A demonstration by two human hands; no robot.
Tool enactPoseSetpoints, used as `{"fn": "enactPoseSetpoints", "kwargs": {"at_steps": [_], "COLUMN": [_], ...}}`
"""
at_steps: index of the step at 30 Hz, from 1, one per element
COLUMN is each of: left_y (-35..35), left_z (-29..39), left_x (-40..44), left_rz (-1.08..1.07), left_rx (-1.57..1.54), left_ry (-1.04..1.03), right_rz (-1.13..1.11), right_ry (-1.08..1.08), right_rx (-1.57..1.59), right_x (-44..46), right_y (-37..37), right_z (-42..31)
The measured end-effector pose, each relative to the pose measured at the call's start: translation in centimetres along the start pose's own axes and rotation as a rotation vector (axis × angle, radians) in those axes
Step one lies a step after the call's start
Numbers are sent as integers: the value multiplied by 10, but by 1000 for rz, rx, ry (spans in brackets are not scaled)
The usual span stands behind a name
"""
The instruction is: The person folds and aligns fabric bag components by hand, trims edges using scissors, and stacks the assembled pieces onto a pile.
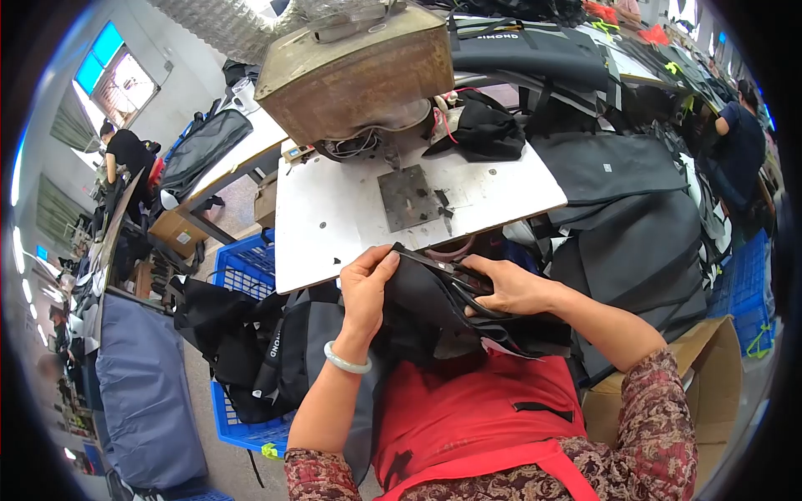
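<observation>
A blue plastic crate (230, 424) stands on the floor to the left of the person, heaped with black fabric pieces (230, 351), one bearing white lettering; the heap spills over the rim and hides most of the inside. At the far right is another blue crate (746, 282) with a yellow-green tie on it; what it holds cannot be made out. An open cardboard box (718, 382) sits at the lower right, partly hidden by the right arm, and a smaller cardboard box (177, 236) stands on the floor at the left.

In front of the person is a white desk (322, 238) with a dark square metal plate (407, 200) set in it and small black scraps around the plate. A worn metal housing (359, 79) rises over its far part and blocks the view behind. Just right of the housing lies a bundled black cloth (483, 127). Large dark grey panels (622, 250) are piled to the right of the desk, and a blue-grey fabric bundle (150, 392) lies at the left. Two other people work farther off, one on each side.

The black fabric panel (418, 294) is between the person and the near edge of the desk, above the red apron (476, 409). It looks smooth and slightly grey, folded, with a small white patch low on its right. The left hand (368, 284) pinches its upper edge between thumb and fingers. The right hand (504, 288) is curled around the dark handles of scissors (444, 267), whose blades lie along that edge.
</observation>
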State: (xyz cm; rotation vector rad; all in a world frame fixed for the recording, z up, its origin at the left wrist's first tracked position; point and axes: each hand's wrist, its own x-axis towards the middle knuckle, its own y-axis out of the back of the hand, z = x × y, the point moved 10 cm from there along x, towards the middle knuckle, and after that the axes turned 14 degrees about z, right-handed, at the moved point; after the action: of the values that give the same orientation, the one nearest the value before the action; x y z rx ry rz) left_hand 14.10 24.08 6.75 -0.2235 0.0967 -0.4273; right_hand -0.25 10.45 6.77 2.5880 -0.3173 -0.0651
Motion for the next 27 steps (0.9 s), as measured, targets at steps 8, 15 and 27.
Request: {"fn": "enactPoseSetpoints", "kwargs": {"at_steps": [8, 15, 27], "left_y": [-13, -13, -60], "left_z": [-3, 24, 75], "left_x": [4, 29, 102], "left_rz": [-47, 13, -42], "left_rx": [-8, 324, 641], "left_ry": [-3, -319, -623], "right_rz": [58, 396, 970], "right_ry": [2, -18, 291], "right_rx": [20, -12, -527], "right_x": [6, 48, 89], "right_y": [0, 60, 134], "right_z": [3, 43, 90]}}
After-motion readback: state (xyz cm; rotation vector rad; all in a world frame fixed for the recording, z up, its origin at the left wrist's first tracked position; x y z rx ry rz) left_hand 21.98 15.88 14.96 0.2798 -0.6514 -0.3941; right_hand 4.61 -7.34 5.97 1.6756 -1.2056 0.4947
